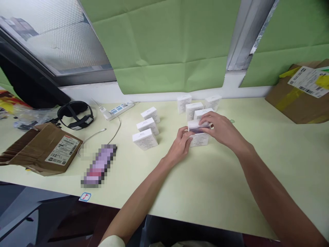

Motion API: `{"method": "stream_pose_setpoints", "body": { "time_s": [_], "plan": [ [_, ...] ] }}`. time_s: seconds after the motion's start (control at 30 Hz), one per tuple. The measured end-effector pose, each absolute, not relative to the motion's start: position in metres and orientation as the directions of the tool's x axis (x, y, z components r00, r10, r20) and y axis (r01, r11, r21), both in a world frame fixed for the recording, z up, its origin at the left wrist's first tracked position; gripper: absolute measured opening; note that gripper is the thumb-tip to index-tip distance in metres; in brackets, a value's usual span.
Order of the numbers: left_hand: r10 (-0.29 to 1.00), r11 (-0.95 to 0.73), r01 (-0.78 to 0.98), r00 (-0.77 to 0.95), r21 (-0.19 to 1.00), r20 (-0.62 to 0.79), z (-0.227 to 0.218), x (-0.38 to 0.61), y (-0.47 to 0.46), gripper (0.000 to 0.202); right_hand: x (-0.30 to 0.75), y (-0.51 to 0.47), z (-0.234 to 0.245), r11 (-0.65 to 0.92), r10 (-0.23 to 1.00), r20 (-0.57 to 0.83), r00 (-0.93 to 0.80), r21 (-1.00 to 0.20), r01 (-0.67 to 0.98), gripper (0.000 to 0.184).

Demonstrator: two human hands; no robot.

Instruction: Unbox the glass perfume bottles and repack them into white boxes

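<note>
Gripping a small white box from both sides, the left hand pinches its left edge while the right hand curls closed over its top. The box stands on the table. Other white boxes stand just behind it, and a row of three boxes lies to its left.

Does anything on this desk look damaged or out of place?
The cardboard packet at the left edge is torn and crumpled. The label on the brown box, far right, sits crooked and wrinkled. The white boxes look tidy.
</note>
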State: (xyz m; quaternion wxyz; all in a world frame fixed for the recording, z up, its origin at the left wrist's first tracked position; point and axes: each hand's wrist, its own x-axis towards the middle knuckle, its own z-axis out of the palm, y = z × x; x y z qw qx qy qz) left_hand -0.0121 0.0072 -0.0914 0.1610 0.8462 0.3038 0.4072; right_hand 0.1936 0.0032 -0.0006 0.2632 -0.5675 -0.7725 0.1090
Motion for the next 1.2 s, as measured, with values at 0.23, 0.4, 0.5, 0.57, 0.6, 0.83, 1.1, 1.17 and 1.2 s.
{"method": "stream_pose_setpoints", "body": {
  "time_s": [0.23, 0.4, 0.5, 0.57, 0.6, 0.83, 1.1, 1.17, 1.2],
  "plan": [
    [0.671, -0.741, 0.438, 0.470, 0.509, 0.573, -0.089, -0.012, 0.005, 0.023, 0.197, 0.004, 0.002, 0.354, 0.926, 0.328, -0.186, -0.592, 0.724, 0.025],
    [0.646, -0.764, 0.433, 0.509, 0.479, 0.569, -0.088, -0.011, 0.003, 0.023, 0.197, 0.003, 0.003, 0.301, 0.953, 0.211, -0.215, -0.632, 0.714, 0.016],
    [0.637, -0.771, 0.432, 0.518, 0.469, 0.571, -0.088, -0.010, 0.002, 0.021, 0.196, 0.001, 0.004, 0.302, 0.953, 0.182, -0.240, -0.600, 0.741, 0.015],
    [0.636, -0.772, 0.429, 0.518, 0.470, 0.572, -0.087, -0.009, 0.002, 0.020, 0.196, 0.000, 0.004, 0.299, 0.954, 0.148, -0.262, -0.564, 0.770, 0.021],
    [0.639, -0.769, 0.430, 0.519, 0.473, 0.568, -0.087, -0.009, 0.001, 0.020, 0.195, 0.000, 0.004, 0.291, 0.956, 0.128, -0.265, -0.543, 0.788, 0.024],
    [0.678, -0.735, 0.489, 0.521, 0.470, 0.518, -0.088, -0.007, -0.001, 0.028, 0.186, -0.001, 0.004, 0.233, 0.972, 0.104, -0.209, -0.435, 0.870, 0.018],
    [0.658, -0.753, 0.456, 0.511, 0.474, 0.554, -0.088, -0.008, 0.002, 0.019, 0.181, 0.002, -0.001, 0.235, 0.971, 0.136, -0.195, -0.438, 0.868, 0.020],
    [0.656, -0.754, 0.447, 0.515, 0.481, 0.552, -0.085, -0.008, 0.001, 0.019, 0.182, 0.002, -0.002, 0.248, 0.968, 0.137, -0.208, -0.442, 0.862, 0.020],
    [0.659, -0.752, 0.445, 0.519, 0.485, 0.545, -0.083, -0.009, 0.000, 0.019, 0.181, 0.002, -0.002, 0.254, 0.967, 0.137, -0.215, -0.443, 0.860, 0.020]
  ]
}}
